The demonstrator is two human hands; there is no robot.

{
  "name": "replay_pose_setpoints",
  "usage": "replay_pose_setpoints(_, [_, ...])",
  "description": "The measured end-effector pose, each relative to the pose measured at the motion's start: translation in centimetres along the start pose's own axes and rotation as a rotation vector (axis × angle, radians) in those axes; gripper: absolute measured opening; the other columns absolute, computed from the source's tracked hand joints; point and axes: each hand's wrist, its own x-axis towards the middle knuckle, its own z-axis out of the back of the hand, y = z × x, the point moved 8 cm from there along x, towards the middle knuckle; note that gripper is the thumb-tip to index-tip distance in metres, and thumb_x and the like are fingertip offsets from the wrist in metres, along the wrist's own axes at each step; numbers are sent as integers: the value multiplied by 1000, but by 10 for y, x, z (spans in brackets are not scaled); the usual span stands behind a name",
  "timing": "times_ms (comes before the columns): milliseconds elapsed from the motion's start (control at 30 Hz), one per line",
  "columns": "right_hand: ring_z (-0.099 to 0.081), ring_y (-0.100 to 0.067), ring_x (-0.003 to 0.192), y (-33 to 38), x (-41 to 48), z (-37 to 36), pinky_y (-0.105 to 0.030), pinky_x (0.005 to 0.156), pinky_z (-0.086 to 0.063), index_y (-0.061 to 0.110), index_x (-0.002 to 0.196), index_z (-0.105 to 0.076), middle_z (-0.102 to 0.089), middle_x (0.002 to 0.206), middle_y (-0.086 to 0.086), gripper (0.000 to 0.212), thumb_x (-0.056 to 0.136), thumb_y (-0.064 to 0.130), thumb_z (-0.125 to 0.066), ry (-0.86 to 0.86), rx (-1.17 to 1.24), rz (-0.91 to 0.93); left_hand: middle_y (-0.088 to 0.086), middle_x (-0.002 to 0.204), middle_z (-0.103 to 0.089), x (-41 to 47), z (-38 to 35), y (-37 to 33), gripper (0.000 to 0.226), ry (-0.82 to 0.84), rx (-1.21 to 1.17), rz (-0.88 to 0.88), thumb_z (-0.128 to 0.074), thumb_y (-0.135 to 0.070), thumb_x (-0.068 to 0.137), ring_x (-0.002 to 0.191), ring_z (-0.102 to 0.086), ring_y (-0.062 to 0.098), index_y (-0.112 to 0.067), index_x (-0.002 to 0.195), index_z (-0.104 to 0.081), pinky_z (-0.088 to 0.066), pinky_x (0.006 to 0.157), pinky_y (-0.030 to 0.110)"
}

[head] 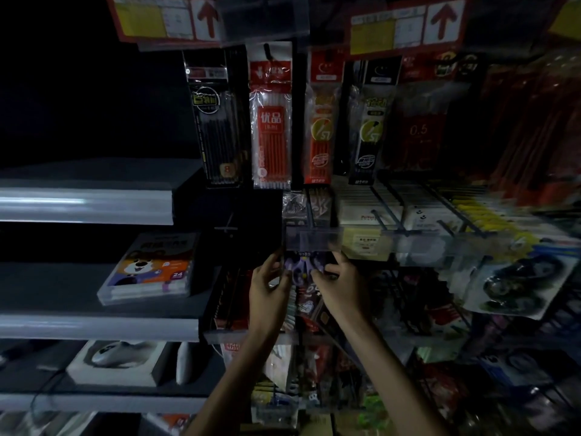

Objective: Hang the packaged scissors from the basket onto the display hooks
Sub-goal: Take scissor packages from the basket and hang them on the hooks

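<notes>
A packaged pair of scissors (301,267) with purple handles sits between both my hands, just under a clear price strip (314,240) at the front of a hook row. My left hand (270,287) pinches the pack's left edge. My right hand (338,283) grips its right side with curled fingers. The hook behind the pack is hidden by the pack and the dim light. No basket is in view.
Pen refill packs (272,127) hang on hooks above. Black wire hooks (408,212) with small packs run to the right. A scissors blister pack (518,284) hangs at right. Grey shelves on the left carry a marker box (151,269) and a boxed mouse (119,360).
</notes>
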Motion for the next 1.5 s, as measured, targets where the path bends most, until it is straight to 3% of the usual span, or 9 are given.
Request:
replay_pose_setpoints(100, [-69, -8, 81, -1, -2, 1, -29, 65, -55, 40, 150, -45, -70, 115, 9, 64, 92, 39, -70, -18, 50, 2, 5, 136, -63, -3, 2, -1, 53, 2, -12, 34, -66, -15, 101, 125, -64, 13, -22, 152, -53, -54, 97, 25])
replay_pose_setpoints(267, [-68, -10, 95, -14, -12, 11, -40, 84, -59, 32, 142, -54, -68, 120, 8, 55, 91, 37, -73, -123, 154, -22, -1, 141, -61, -18, 10, -5, 50, 32, -16, 3, -68, -30, 102, 128, -62, 9, -32, 150, -54, -57, 104, 36])
replay_pose_setpoints(400, [-63, -5, 74, -20, -27, 23, -33, 65, -50, 31, 94, -66, -67, 85, 14, 8, 94, 38, -69, -222, 247, 16, -3, 135, -68, -47, 18, -13, 38, 57, -59, 45, -68, -44, 101, 124, -65, 8, -38, 139, -63, -55, 101, 33])
replay_pose_setpoints(533, [-37, -8, 51, -18, -44, 30, -30, 54, -29, 14, 68, -50, -41, 54, 9, 42, 99, 41, -63, -254, 298, 51, -23, 122, -73, -86, 14, -29, 38, 138, -123, 156, -69, -66, 90, 116, -68, 0, -45, 122, -71, -55, 100, 34])
replay_pose_setpoints(700, [-34, -6, 52, -9, -55, 26, -23, 50, -26, 3, 73, -48, -41, 61, -6, 44, 103, 32, -60, -279, 424, 81, -12, 105, -78, -118, 4, -42, 22, 227, -169, 203, -77, -53, 89, 102, -74, 6, -35, 103, -79, -57, 89, 28])
replay_pose_setpoints(867, [-40, -2, 53, 0, -64, 26, -20, 53, -30, 15, 74, -49, -42, 64, 8, 37, 103, 36, -57, -244, 498, 43, -3, 95, -79, -119, 5, -58, 13, 188, -107, 68, -70, -32, 93, 92, -75, 13, -22, 96, -79, -57, 79, 25])
replay_pose_setpoints(1067, [-60, 5, 100, -3, -74, 25, -33, 82, -45, 44, 103, -68, -65, 104, 21, 21, 98, 59, -53, 3, 576, -47, -1, 99, -80, -107, 23, -61, 15, 86, -113, 25, -66, -21, 101, 97, -76, 15, -16, 103, -80, -61, 82, 28])
replay_pose_setpoints(1233, [-68, -14, 86, 8, -83, 37, -22, 74, -48, 13, 92, -68, -70, 87, -2, 18, 97, 29, -70, 145, 511, 160, 0, 100, -80, -95, 27, -65, 14, 71, -129, 7, -66, -16, 100, 96, -77, 17, -17, 103, -80, -62, 80, 31])
replay_pose_setpoints(1500, [-71, 0, 85, -7, -70, 54, -12, 73, -53, 12, 98, -73, -77, 90, 9, 5, 94, 14, -72, -4, 572, 66, -3, 107, -80, -75, 20, -78, 20, 98, -145, 49, -70, -24, 100, 103, -76, 15, -27, 120, -74, -62, 89, 37])
